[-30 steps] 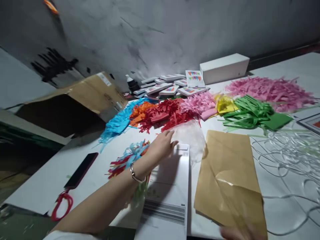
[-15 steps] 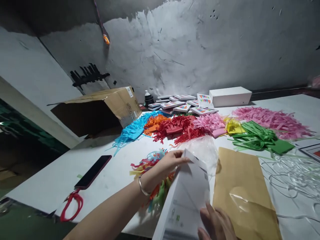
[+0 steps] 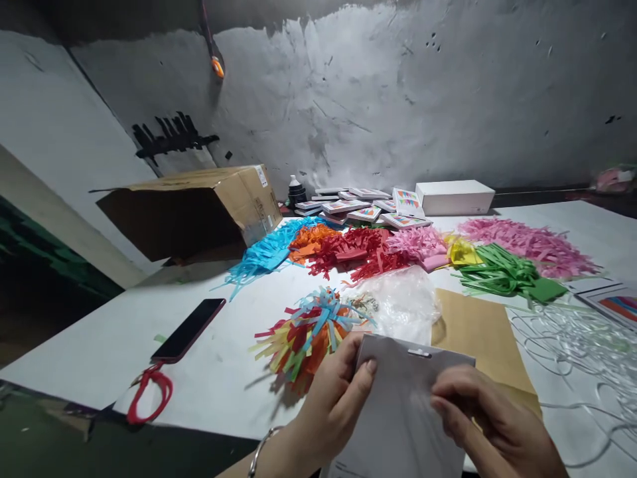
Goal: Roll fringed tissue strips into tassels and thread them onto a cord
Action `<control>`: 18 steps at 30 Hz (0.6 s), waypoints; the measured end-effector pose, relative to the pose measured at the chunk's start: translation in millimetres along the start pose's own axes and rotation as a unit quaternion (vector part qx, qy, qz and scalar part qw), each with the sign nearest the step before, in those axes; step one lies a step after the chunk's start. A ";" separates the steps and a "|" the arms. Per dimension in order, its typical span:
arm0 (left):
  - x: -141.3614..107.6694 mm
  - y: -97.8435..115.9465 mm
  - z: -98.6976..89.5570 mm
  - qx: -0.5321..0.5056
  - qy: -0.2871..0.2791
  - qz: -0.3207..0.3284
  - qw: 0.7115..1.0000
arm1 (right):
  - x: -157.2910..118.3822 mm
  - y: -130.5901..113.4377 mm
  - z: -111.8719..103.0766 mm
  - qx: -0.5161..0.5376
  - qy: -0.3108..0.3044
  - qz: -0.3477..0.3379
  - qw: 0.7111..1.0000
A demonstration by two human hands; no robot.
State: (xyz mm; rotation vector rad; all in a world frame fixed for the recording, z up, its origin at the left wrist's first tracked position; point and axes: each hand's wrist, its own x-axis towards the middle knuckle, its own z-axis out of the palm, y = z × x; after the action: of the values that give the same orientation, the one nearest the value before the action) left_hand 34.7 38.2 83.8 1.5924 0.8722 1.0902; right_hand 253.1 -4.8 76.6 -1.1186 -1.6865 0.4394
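Observation:
A flat white package [image 3: 398, 405] with a hang slot at its top edge stands upright at the bottom centre. My left hand [image 3: 336, 398], a bracelet on its wrist, pinches the package's left edge between thumb and fingers. At the upper right of the package, my right hand [image 3: 488, 411] has thumb and forefinger pressed together; whether anything is between them is hidden. Just beyond my left hand lies a multicoloured bundle of paper strips [image 3: 311, 332]. Clear plastic bags [image 3: 398, 299] and a brown paper envelope [image 3: 480, 338] are behind the package.
A phone [image 3: 189, 330] with a red cord lies left. Behind are an open cardboard box [image 3: 253, 206], coloured tassel piles [image 3: 365, 249], printed packs [image 3: 365, 212] and a white box [image 3: 455, 198]. White string [image 3: 582, 372] tangles at the right.
The package has turned so that its broad face and slotted top edge show. My left hand has moved down, and my right hand has risen to the package's upper right. The view has shifted slightly.

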 end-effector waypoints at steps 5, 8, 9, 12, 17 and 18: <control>-16.9 -1.0 -1.4 -0.018 0.014 -0.004 1.000 | -1.6 -5.3 12.2 -0.027 -0.018 -0.032 0.999; -22.8 0.2 -3.6 -0.018 0.015 -0.003 1.000 | -5.8 -7.1 13.3 -0.032 -0.012 -0.054 0.998; -24.1 0.9 -3.9 -0.023 0.015 -0.006 1.000 | -6.5 -8.1 13.7 -0.037 -0.007 -0.064 0.997; -26.7 2.5 -3.5 -0.048 0.004 -0.016 0.999 | -7.4 -11.2 15.8 -0.065 0.008 -0.092 0.994; -28.5 3.5 -1.4 -0.096 -0.009 -0.029 0.995 | -13.8 -13.4 21.5 -0.141 0.027 -0.144 0.979; -28.5 3.9 -1.3 -0.105 -0.008 -0.033 0.994 | -16.0 -13.7 22.8 -0.167 0.036 -0.146 0.974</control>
State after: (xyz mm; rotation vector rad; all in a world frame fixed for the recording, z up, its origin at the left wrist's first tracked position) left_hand 23.9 11.6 81.0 1.3878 0.7675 1.0835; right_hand 227.3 -20.0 68.5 -1.0826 -1.8669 -0.0758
